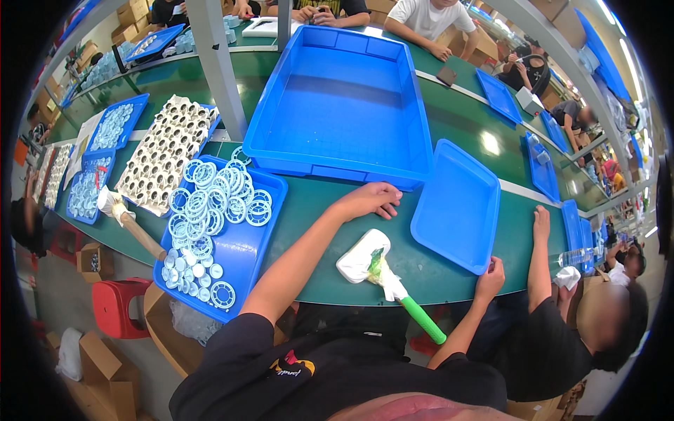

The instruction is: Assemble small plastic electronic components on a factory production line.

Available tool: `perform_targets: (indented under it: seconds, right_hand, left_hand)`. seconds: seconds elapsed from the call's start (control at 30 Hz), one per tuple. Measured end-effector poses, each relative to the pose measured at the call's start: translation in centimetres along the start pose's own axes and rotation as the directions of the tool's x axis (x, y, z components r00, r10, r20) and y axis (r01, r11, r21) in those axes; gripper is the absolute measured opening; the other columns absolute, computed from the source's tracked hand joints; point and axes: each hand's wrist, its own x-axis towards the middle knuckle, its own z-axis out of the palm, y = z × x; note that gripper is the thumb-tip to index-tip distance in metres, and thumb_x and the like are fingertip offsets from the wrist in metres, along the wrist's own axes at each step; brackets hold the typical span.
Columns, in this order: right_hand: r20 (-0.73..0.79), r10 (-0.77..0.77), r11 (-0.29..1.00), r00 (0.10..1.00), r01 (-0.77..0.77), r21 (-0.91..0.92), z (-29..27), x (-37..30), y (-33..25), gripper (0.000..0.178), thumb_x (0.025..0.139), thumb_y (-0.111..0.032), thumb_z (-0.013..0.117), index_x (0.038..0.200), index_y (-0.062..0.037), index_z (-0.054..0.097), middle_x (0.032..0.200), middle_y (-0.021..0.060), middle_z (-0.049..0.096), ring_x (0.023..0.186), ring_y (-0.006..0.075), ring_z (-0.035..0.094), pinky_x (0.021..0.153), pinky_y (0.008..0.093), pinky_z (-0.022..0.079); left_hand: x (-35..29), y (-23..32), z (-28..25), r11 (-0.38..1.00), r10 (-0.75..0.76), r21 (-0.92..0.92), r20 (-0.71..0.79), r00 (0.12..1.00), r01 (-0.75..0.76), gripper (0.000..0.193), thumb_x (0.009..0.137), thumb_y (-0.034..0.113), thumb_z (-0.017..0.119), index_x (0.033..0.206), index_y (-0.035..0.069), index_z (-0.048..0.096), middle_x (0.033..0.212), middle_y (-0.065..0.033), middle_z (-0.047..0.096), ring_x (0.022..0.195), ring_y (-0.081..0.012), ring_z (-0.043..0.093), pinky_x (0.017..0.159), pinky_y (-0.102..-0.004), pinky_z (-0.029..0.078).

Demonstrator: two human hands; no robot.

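My left hand (368, 201) is above the green table, close to the near wall of a large, deep blue bin (337, 170). Its fingers are loosely bent and hold nothing. At the near right corner of a shallow blue tray (458, 205), my right hand (490, 279) has its fingers closed on the rim. That tray has nothing in it and lies at a slant. Between my hands lies a mallet (372, 261) with a green grip and a head wrapped in white material; its handle sticks out past the table edge.
To the left, a blue tray (242, 256) holds pale blue plastic rings (200, 203) and small round caps (188, 272). A wooden-handled mallet (140, 235) with a wrapped head reaches over its edge. Beyond stands a pulp egg-carton tray (165, 151). A co-worker's arm (539, 256) is at my right.
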Motion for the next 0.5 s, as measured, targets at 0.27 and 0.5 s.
perform_targets:
  seconds: [0.27,0.5]
  right_hand:
    - [0.001,0.002,1.000,1.000,-0.002,-0.009,0.00,-0.03,0.03,0.019,0.095,-0.019,0.065,0.100,-0.0012,0.069,0.073,0.0138,0.060,0.063,0.0280,0.057,0.061,0.0428,0.045]
    - [0.001,-0.001,1.000,1.000,0.001,0.005,-0.10,-0.03,0.11,0.019,0.095,-0.018,0.065,0.100,-0.0006,0.068,0.072,0.0138,0.059,0.062,0.0280,0.056,0.061,0.0428,0.044]
  left_hand:
    - [-0.13,0.20,0.14,1.000,-0.008,0.003,-0.005,1.000,0.008,0.049,0.101,0.039,0.065,0.127,-0.001,0.056,0.121,-0.0151,0.061,0.100,-0.0226,0.068,0.086,-0.0352,0.059]
    - [0.09,0.04,0.15,1.000,-0.007,-0.002,-0.003,1.000,0.007,0.046,0.101,0.038,0.065,0.126,0.000,0.057,0.119,-0.0144,0.062,0.098,-0.0227,0.068,0.085,-0.0349,0.060]
